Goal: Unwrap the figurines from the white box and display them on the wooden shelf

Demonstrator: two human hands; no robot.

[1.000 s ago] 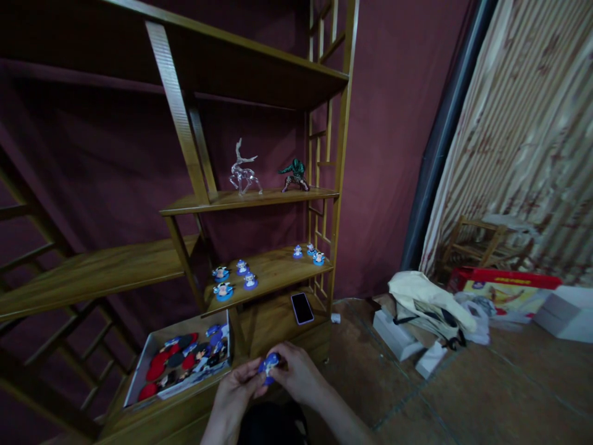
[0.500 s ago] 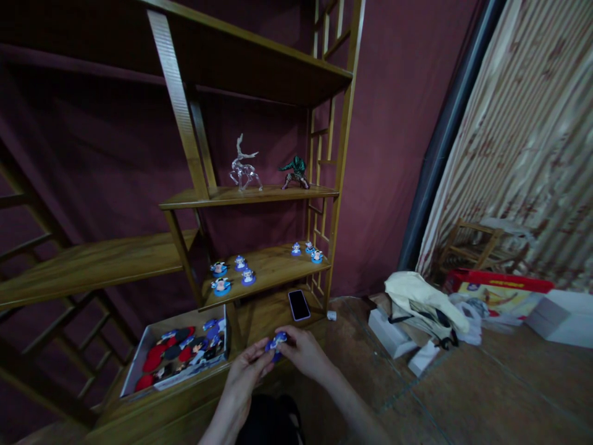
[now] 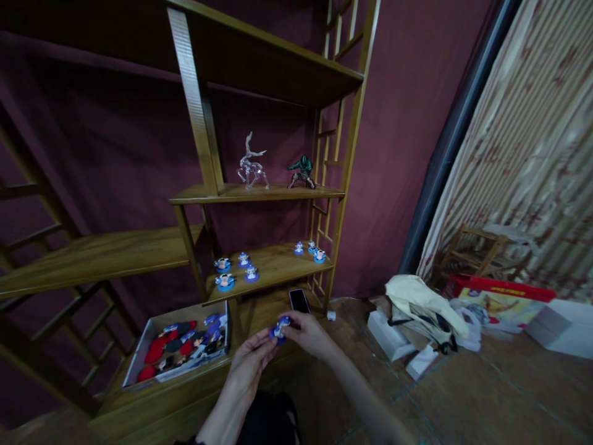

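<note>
Between my two hands is a small purple-and-white figurine (image 3: 280,329) on a round purple base. My left hand (image 3: 252,358) grips it from the left at the base, and my right hand (image 3: 308,334) pinches it from the right near its top. Ahead, on the low shelf (image 3: 275,267), stand several like figurines in two groups. In the left group are a purple one (image 3: 251,273) and a blue-based one (image 3: 225,282); another blue-based one (image 3: 319,256) is in the right group. A white box (image 3: 134,361) of red, black and purple pieces lies to the left.
A phone (image 3: 299,301) lies on the bottom board beyond my right hand. The shelf above carries a clear deer ornament (image 3: 252,168) and a green figure (image 3: 303,170). On the floor at right are a cream bag (image 3: 417,296), white boxes (image 3: 389,334) and a red-yellow box (image 3: 504,300).
Both hands have lifted slightly with the figurine, which is now more upright, its front more visible. The camera view has shifted a little, moving the shelf rightward in the picture.
</note>
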